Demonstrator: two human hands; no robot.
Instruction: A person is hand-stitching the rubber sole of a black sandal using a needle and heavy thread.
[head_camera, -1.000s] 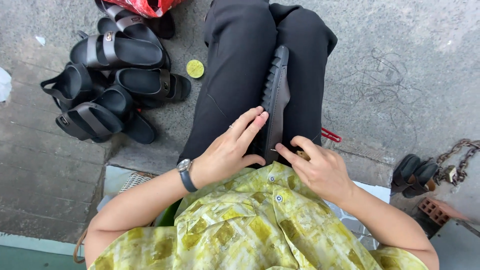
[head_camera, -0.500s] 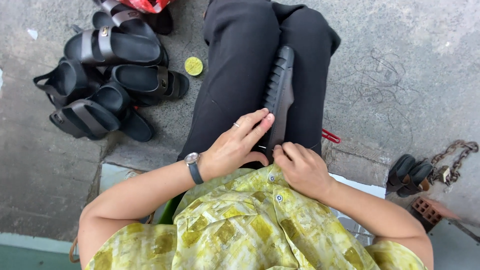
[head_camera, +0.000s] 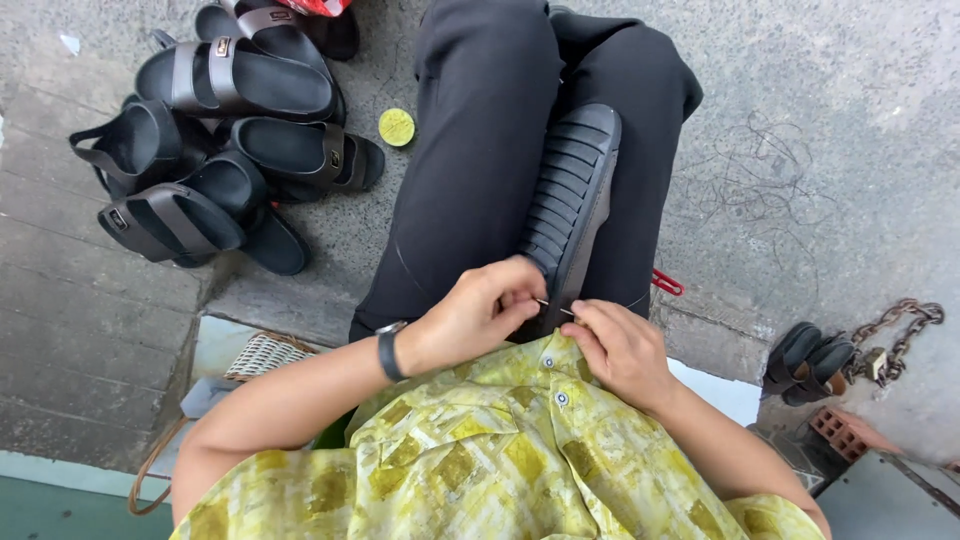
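I have the black sole (head_camera: 572, 205) lying along my lap, toe toward 12 o'clock and its near end at my waist; my left hand (head_camera: 478, 315) is pinched on a thin needle (head_camera: 548, 305) at that near edge, and my right hand (head_camera: 622, 345), at 3 o'clock of it, is curled with its fingertips on the same edge, though I cannot tell whether it grips anything. I judge I am mid-stitch at the heel end. The next move calls for a firm pull on the needle while the right hand steadies the sole.
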